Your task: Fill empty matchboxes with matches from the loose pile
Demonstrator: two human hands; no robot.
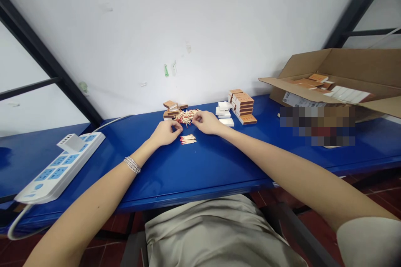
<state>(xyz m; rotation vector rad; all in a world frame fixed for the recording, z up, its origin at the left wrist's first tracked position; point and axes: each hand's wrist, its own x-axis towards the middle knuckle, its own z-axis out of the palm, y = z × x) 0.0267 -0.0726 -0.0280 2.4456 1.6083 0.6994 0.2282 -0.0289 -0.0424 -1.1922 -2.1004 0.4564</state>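
A heap of loose red-tipped matches [188,115] lies on the blue table [200,167] near the wall. My right hand [207,122] is at the heap's right edge, its thumb and fingers closed in a pinch among the matches. My left hand [166,132] rests at the heap's left front, fingers curled together with the thumb; what they hold, if anything, is too small to make out. In front of the heap, between both hands, a small bundle of matches [188,139] lies side by side, red heads to the left.
Brown matchboxes [171,105] lie behind the heap. To the right are white matchbox trays [226,122] and stacked matchboxes [243,104]. An open cardboard box [297,66] with more matchboxes stands far right. A white power strip [62,167] lies at the left.
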